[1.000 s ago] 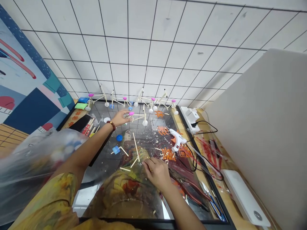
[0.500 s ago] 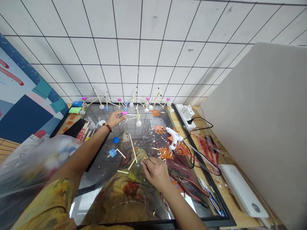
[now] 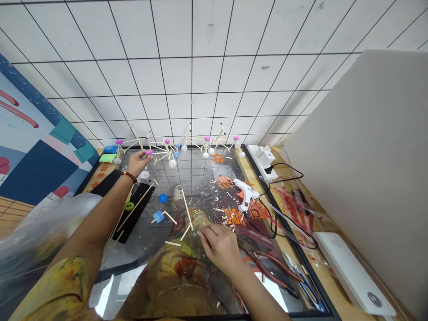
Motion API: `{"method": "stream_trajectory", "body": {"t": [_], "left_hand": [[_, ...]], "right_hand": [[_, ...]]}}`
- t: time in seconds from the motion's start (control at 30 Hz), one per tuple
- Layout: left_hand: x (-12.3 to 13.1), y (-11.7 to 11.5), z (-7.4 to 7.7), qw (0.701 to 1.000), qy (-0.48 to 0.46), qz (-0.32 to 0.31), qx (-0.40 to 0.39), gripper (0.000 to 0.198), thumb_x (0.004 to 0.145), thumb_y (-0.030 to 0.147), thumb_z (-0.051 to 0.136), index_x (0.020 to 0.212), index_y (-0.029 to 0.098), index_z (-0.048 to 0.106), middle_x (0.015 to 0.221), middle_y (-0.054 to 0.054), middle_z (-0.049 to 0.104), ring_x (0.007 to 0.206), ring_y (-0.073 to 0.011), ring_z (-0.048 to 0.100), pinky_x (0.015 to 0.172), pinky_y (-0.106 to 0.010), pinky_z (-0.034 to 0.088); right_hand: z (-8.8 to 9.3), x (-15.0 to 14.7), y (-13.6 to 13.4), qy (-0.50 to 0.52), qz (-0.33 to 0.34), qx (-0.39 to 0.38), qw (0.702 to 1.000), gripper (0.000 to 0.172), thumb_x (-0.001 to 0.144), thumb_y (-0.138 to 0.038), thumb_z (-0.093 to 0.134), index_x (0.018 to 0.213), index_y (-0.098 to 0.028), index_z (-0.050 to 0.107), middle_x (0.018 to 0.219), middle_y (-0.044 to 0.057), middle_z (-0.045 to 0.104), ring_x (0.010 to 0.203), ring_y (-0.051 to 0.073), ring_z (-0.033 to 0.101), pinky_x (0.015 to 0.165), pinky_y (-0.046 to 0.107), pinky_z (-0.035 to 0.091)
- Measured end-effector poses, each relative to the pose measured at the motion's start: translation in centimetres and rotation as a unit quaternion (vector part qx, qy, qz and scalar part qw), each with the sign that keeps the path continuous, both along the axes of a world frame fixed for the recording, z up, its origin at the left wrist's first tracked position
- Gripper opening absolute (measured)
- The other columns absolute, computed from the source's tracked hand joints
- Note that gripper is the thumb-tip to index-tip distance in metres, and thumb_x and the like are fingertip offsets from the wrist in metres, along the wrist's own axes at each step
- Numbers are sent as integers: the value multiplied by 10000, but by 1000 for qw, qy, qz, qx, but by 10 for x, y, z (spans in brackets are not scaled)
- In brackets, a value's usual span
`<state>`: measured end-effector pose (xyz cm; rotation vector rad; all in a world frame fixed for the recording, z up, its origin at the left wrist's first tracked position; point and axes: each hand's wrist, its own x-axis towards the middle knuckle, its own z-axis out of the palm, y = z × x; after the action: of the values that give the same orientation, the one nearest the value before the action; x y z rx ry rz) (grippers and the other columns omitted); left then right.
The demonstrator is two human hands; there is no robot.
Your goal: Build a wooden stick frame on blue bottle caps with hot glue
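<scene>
My left hand (image 3: 137, 161) reaches to the far left of the glass table (image 3: 197, 178) and pinches a small stick model (image 3: 160, 154) by its pink cap, with a white cap at its other end. It sits close to the row of similar stick models (image 3: 207, 145) along the tiled wall. My right hand (image 3: 219, 243) rests palm down near the front, fingers curled over the glass beside loose wooden sticks (image 3: 186, 209); what is under the fingers is hidden.
A white glue gun (image 3: 245, 192) lies right of centre, its cable running to a power strip (image 3: 264, 157). Blue caps (image 3: 162, 198), a black mat (image 3: 129, 205) with sticks, red pliers (image 3: 267, 263), and a clear plastic bag (image 3: 30, 236) at left.
My left hand carried the pink-capped stick model leftward and farther back toward the wall row. The right hand stayed in place. The black mat with long sticks came into view.
</scene>
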<state>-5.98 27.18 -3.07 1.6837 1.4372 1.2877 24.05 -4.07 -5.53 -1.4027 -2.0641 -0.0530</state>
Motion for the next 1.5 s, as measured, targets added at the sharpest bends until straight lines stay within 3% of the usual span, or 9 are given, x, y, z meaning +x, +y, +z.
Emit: {"method": "stream_trajectory", "body": {"t": [0.17,0.33,0.7,0.87,1.03,1.13,1.23,1.37,1.5], "left_hand": [[18,-2,-1,999,-21,-42,-17,591,522,575,834,938,162,756,958,-90,754,983,-274,665,972,-453,490],[54,-2,3,990,-26,-136,-37,584,490,594,854,876,164,769,915,-99,763,962,-279,680,954,-456,505],[129,9,13,938,-4,-336,-88,497,448,536,893,817,218,795,915,-76,779,996,-283,700,991,-471,503],[147,10,8,930,-18,-353,-102,482,404,444,913,793,189,785,924,-108,775,1020,-297,699,1016,-491,487],[132,2,16,950,-51,-296,-81,660,420,295,904,1050,182,741,1197,-138,714,1228,-320,601,1137,-527,369],[110,-23,28,972,-85,-216,-43,573,586,306,822,1129,176,690,1270,-139,671,1263,-296,574,1147,-511,368],[91,-72,46,986,-143,-76,31,379,705,290,731,1064,175,692,1160,-106,709,1154,-271,644,1072,-468,471],[79,-160,65,987,-150,-45,24,244,777,289,705,1014,232,718,1063,-70,738,1053,-259,688,992,-448,546],[69,-237,56,994,-81,-68,41,147,859,295,656,978,275,739,1057,-56,740,1015,-239,699,929,-409,582]], "right_hand": [[-3,-1,-1,-1,10,-9,1000,217,973,-234,525,824,-196,679,722,21,649,658,160,576,658,314,349],[-5,0,0,-1,-5,-12,1000,220,973,-233,518,823,-202,676,732,20,660,651,157,583,656,305,348],[-3,1,4,-7,-20,2,1000,198,961,-234,543,809,-198,664,703,20,641,628,147,576,639,278,341],[-3,1,6,-7,-20,6,1000,201,968,-234,528,836,-198,675,724,31,656,642,156,586,648,285,352],[5,0,-1,25,-27,-21,999,213,974,-251,522,850,-203,688,721,30,662,635,154,595,630,274,379],[38,17,-10,75,-40,-70,994,173,970,-287,539,948,-229,701,865,43,716,751,171,649,694,275,444],[83,63,9,53,-75,-47,995,181,966,-315,550,940,-243,715,902,48,738,759,179,665,689,288,463],[114,131,100,-16,-155,0,988,215,934,-332,581,868,-202,739,833,88,728,730,199,643,650,310,434],[97,147,201,59,29,-40,997,177,884,-255,588,873,-181,749,852,82,721,743,175,634,712,316,483]]}}
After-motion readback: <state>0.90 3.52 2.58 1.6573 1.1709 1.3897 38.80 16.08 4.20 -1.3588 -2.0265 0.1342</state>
